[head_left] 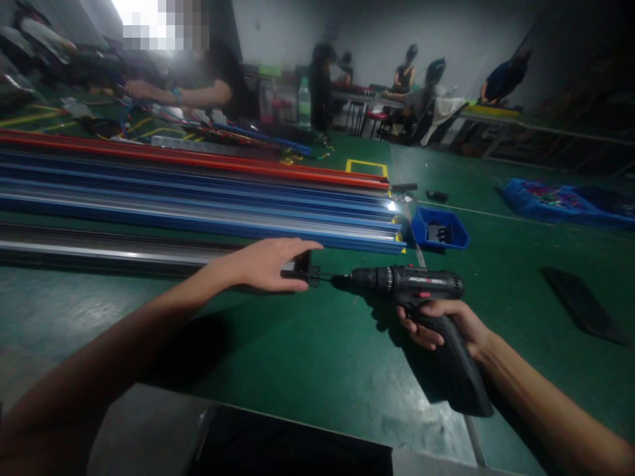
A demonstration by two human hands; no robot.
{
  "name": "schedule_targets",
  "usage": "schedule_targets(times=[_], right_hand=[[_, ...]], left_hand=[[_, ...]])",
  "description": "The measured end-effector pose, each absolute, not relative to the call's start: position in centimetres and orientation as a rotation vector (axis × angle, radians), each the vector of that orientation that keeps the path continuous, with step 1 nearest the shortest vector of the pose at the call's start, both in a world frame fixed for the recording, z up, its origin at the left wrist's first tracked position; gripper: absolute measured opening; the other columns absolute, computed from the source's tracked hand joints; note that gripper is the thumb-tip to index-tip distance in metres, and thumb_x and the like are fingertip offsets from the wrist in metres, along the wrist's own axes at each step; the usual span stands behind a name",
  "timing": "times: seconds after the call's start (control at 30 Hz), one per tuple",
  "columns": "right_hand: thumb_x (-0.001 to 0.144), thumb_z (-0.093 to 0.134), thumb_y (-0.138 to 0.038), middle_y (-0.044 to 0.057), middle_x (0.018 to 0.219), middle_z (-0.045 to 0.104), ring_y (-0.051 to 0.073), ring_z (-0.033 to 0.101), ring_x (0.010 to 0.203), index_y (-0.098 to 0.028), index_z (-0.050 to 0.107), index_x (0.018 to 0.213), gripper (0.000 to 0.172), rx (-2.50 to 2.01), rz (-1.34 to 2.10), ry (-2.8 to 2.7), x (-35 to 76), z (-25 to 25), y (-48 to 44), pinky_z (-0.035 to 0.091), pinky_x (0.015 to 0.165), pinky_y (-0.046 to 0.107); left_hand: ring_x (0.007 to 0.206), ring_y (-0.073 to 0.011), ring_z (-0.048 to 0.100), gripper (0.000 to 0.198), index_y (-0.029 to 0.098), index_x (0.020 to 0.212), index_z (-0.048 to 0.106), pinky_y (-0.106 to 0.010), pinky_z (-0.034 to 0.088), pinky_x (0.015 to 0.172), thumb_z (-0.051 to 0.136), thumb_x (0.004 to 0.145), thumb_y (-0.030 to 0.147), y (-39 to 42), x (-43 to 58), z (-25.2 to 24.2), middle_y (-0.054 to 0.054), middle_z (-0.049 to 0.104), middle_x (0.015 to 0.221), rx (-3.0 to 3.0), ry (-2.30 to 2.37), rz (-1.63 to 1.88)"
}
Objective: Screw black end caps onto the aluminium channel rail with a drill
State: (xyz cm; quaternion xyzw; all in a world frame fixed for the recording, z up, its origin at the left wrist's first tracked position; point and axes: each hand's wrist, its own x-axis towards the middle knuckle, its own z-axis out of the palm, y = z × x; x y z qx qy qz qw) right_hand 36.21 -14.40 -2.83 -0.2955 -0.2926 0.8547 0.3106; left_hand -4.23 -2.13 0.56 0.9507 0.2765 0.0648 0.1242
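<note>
My left hand (270,264) clasps the end of a long dark metal rail (99,248) lying on the green surface, thumb below and fingers over a small black end piece (303,270). My right hand (441,324) grips the handle of a black cordless drill (411,284). The drill lies level, and its bit (325,277) points left and touches the rail's end piece just past my left fingertips.
Several long blue and red rails (198,192) lie behind the dark one. A blue bin (459,238) with small black parts sits near their ends. A flat black piece (578,304) lies at right. A blue tray (516,198) and seated people are farther back.
</note>
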Motion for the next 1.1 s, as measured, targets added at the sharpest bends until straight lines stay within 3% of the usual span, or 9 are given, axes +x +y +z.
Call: schedule_targets(times=[0.3, 0.5, 0.73, 0.9, 1.1], right_hand=[[0.079, 0.068, -0.02, 0.007, 0.078, 0.066, 0.006, 0.041, 0.046, -0.005, 0.075, 0.102, 0.029, -0.685, 1.89, -0.686, 35.7, -1.6, -14.0, 0.053, 0.053, 0.023], [0.076, 0.066, -0.015, 0.002, 0.081, 0.06, 0.009, 0.05, 0.052, -0.015, 0.065, 0.107, 0.031, -0.604, 1.723, -0.417, 36.7, -0.8, -13.6, 0.058, 0.055, 0.023], [0.076, 0.066, -0.012, -0.003, 0.076, 0.056, 0.008, 0.052, 0.05, -0.018, 0.057, 0.113, 0.038, -0.505, 1.579, -0.319, 38.9, -0.3, -12.6, 0.059, 0.054, 0.02], [0.077, 0.064, -0.014, -0.003, 0.075, 0.056, 0.008, 0.052, 0.049, -0.017, 0.057, 0.112, 0.036, -0.511, 1.594, -0.304, 38.9, -0.6, -12.4, 0.058, 0.053, 0.02], [0.08, 0.067, -0.019, -0.003, 0.072, 0.056, 0.006, 0.048, 0.047, -0.016, 0.059, 0.107, 0.029, -0.52, 1.694, -0.403, 38.1, -1.2, -12.8, 0.054, 0.05, 0.017]], left_hand=[[0.121, -0.0275, 0.066, 0.062, 0.025, 0.151, 0.051, -0.042, 0.053, 0.104, 0.056, 0.1, 0.061, -2.2, -4.2, 0.1, -0.011, 0.066, 0.137, 2.782, 0.811, 0.166], [0.123, -0.0285, 0.067, 0.066, 0.023, 0.153, 0.048, -0.042, 0.055, 0.102, 0.058, 0.099, 0.06, -2.0, -4.4, -0.1, -0.013, 0.067, 0.137, 2.804, 0.795, 0.202], [0.128, -0.0296, 0.063, 0.063, 0.02, 0.148, 0.054, -0.043, 0.052, 0.105, 0.06, 0.098, 0.057, -2.0, -4.2, 0.5, -0.016, 0.064, 0.143, 2.915, 0.752, 0.316], [0.109, -0.0286, 0.067, 0.042, 0.02, 0.124, 0.072, -0.042, 0.05, 0.096, 0.054, 0.104, 0.052, -1.9, -1.9, 2.1, -0.012, 0.074, 0.118, 3.134, 0.688, 0.312], [0.096, -0.0257, 0.066, 0.018, 0.017, 0.106, 0.072, -0.036, 0.044, 0.079, 0.058, 0.103, 0.027, -1.5, 5.5, 3.2, -0.01, 0.074, 0.099, 3.345, 0.404, 0.1]])
